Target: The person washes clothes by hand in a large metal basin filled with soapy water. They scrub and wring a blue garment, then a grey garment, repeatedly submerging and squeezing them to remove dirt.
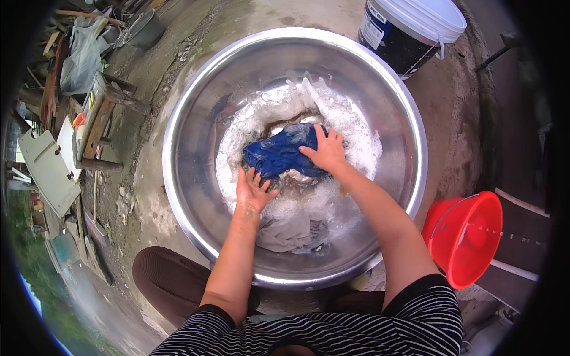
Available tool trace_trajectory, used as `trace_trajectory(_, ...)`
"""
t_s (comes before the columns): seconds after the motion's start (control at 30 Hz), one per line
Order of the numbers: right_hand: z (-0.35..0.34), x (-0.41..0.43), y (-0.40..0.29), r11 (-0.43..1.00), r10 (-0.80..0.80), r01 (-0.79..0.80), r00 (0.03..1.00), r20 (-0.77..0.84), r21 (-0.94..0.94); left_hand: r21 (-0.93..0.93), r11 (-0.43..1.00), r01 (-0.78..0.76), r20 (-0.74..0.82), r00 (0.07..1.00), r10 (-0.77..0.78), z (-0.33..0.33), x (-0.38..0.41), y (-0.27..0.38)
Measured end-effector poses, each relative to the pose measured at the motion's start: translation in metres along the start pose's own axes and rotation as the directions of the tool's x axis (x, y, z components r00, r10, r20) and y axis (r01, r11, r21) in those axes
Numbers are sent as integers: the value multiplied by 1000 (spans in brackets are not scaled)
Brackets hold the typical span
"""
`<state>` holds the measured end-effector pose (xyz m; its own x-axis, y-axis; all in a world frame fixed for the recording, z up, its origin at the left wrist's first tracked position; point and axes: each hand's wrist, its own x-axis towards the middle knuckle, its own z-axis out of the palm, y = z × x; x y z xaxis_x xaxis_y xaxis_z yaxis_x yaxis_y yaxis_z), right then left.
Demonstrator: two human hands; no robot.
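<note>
A bunched wet blue cloth (285,153) lies in the middle of a large round stainless steel basin (196,133). Soapy water with white suds (356,129) surrounds it. My right hand (327,151) rests on the cloth's right end, fingers spread and palm down. Near its lower left edge is my left hand (254,191), palm turned up and fingers apart, with nothing in it. Whether its fingertips touch the cloth I cannot tell. A grey cloth (285,233) sits partly under the suds on the near side of the basin.
A red plastic bucket (454,240) is tilted at the basin's right. Beyond the rim, at the upper right, stands a black-and-white plastic pail (401,40) with a label. To the left are a wooden stool (100,120), loose boards (49,169) and a dark bucket (144,31).
</note>
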<state>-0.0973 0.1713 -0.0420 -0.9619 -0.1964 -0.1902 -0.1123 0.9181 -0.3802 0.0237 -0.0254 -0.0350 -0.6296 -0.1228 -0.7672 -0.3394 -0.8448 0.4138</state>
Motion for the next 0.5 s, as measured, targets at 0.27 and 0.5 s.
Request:
trace_trajectory(0.27, -61, -114, -124, 684, -660, 621, 750, -38, 383, -168, 958, -231, 383, 880, 279, 12, -18, 1)
trace_trajectory(0.5, -30, -62, -120, 770, -551, 605, 791, -267, 204, -183, 849, -496, 640, 596, 486, 10, 28, -33)
